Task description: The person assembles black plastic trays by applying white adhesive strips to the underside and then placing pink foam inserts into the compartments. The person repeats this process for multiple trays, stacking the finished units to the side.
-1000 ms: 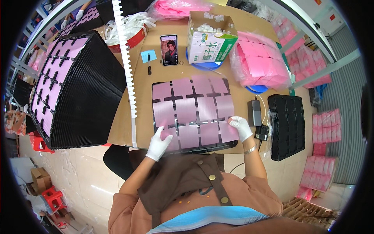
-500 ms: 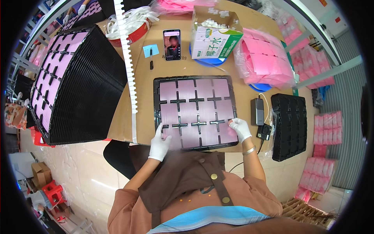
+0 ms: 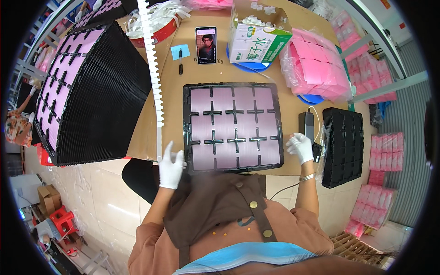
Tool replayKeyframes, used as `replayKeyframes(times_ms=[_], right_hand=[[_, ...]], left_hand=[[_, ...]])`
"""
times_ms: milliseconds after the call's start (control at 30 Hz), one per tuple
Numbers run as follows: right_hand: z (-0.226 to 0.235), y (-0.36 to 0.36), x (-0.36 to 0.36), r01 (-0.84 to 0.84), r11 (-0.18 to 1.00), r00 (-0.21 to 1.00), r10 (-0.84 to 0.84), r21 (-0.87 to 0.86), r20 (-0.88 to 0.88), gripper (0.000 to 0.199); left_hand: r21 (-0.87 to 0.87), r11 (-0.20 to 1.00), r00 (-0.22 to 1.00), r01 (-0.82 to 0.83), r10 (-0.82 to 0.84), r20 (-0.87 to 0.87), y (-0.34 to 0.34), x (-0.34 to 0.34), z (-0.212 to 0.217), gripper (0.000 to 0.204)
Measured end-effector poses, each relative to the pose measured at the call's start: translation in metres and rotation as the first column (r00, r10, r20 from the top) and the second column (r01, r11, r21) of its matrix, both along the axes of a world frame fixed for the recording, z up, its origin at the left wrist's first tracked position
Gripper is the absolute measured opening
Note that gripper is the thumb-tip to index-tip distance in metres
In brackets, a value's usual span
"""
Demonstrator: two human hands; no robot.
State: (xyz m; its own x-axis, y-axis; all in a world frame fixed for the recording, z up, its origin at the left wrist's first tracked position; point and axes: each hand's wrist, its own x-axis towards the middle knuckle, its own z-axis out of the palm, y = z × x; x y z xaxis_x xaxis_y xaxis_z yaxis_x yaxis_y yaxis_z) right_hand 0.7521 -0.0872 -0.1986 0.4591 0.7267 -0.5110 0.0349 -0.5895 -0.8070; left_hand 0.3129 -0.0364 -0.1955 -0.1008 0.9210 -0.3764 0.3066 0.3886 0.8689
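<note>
In front of me on the table lies a black plastic tray [image 3: 185, 123] with cross-shaped ridges. Mauve rectangular sheets [image 3: 224, 127] fill its compartments. My left hand [image 3: 171, 168], in a white glove, hovers just off the tray's near left corner; its fingers are spread and nothing is in them. Beyond the tray's right edge is my right hand [image 3: 300, 149], also gloved in white. Its fingers are loosely bent and apart, with no object visible between them. Neither hand touches the tray.
A tall stack of filled black trays [image 3: 101, 98] rises at the left. Farther back are a phone [image 3: 206, 45], a pen [image 3: 181, 66], an open carton [image 3: 256, 43] and wrapped pink sheets [image 3: 314, 64]. To the right lie a black adapter [image 3: 306, 123] and more black trays [image 3: 343, 147].
Both hands have let go of the tray's near edges and moved apart, the left one leftward, the right one rightward. The sheets lie flat in the tray.
</note>
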Motion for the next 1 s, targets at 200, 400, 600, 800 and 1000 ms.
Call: replayKeyframes(times_ms=[200, 400, 600, 800, 1000], right_hand=[[-0.007, 0.069, 0.002, 0.046, 0.957, 0.998, -0.032, 0.287, -0.053, 0.018], [-0.064, 0.174, -0.044, 0.015, 0.943, 0.902, 0.130, 0.332, -0.412, 0.019], [-0.069, 0.186, -0.031, 0.323, 0.877, 0.889, -0.152, 0.356, -0.433, 0.017], [-0.055, 0.166, -0.036, 0.199, 0.921, 0.901, -0.037, 0.336, -0.432, 0.022], [-0.028, 0.059, -0.042, -0.157, 0.969, 0.852, 0.232, 0.193, -0.469, 0.016]], left_hand=[[0.445, 0.792, 0.833, 0.418, -0.138, -0.536, 0.038, 0.024, 0.007, 0.049], [0.184, 0.596, 0.449, 0.782, -0.333, -0.829, 0.130, 0.106, -0.055, 0.073], [0.103, 0.714, 0.422, 0.692, -0.284, -0.861, 0.139, 0.103, -0.050, 0.079], [0.161, 0.626, 0.442, 0.763, -0.323, -0.837, 0.127, 0.098, -0.055, 0.077], [0.087, 0.256, 0.219, 0.963, -0.553, -0.804, 0.035, 0.041, -0.015, 0.070]])
